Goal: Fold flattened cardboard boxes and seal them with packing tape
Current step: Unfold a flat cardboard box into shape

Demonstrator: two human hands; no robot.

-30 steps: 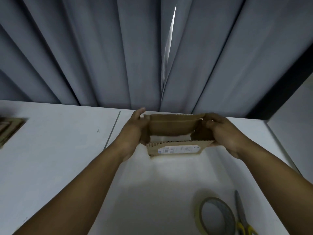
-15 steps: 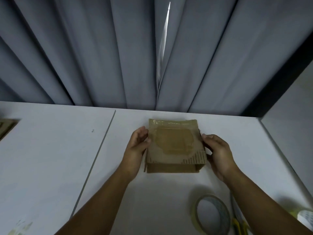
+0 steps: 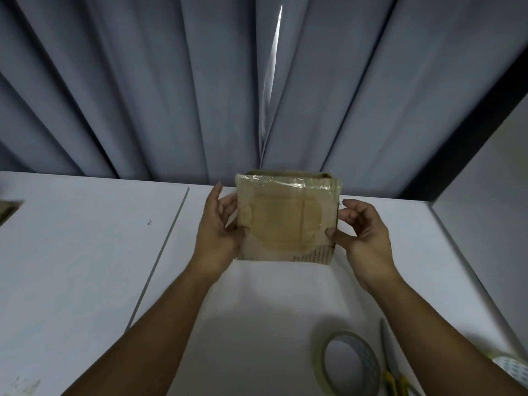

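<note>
Nearest the camera, at about 5 o'clock from the middle of the view, a tape roll (image 3: 350,364) lies flat on the white bench (image 3: 85,267). Just beside it at its 3 o'clock lie scissors (image 3: 393,375) with yellow handles, blades pointing toward 12. A second roll (image 3: 514,367) shows partly at the right edge, behind the right forearm.

Both forearms reach up the view toward the cardboard box (image 3: 285,218), which sits in the centre, held between the two hands with its broad taped face turned to the camera. Clear tape covers that face and wraps over the top edge. Whether its lower edge touches the bench cannot be told.

The left hand (image 3: 220,232) is at the box's 9 o'clock – thumb pressed on the lower left of the face, fingers (image 3: 225,205) spread along the left side. The right hand (image 3: 363,235) is at 3 o'clock, its thumb on the lower right of the face and its fingers (image 3: 353,208) curled at the right edge – so each hand pinches one side.

At 9 o'clock, at the far left edge of the bench, a piece of flat cardboard (image 3: 8,210) pokes into view. Beyond, from 10 to 2 o'clock, hangs a grey pleated curtain (image 3: 143,81).
</note>
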